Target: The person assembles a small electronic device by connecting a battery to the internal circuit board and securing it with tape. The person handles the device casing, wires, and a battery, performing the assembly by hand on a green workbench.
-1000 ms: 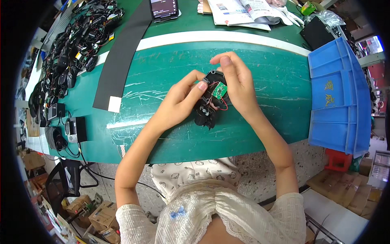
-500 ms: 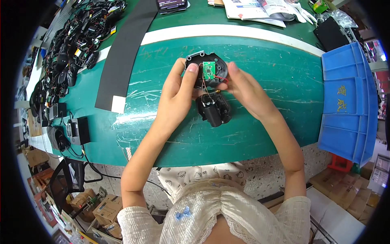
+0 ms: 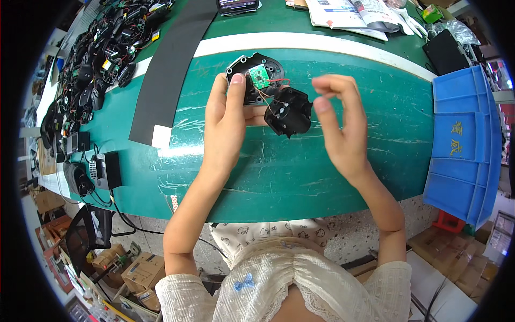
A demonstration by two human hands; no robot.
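Black plastic half-shell [image 3: 269, 66] with green circuit board [image 3: 259, 77], upper centre of the frame, is pinched in the left hand [image 3: 225, 122], likely sparing thin wires [image 3: 278, 80] to the angular black housing [image 3: 292, 111]; the right hand [image 3: 343, 126], loosely curled, is empty.

We see bright light, with pale glare on the left of the green tabletop [image 3: 300, 177]. Our fisheye view bows the white strip [image 3: 316, 42] and darkens the corners to black.
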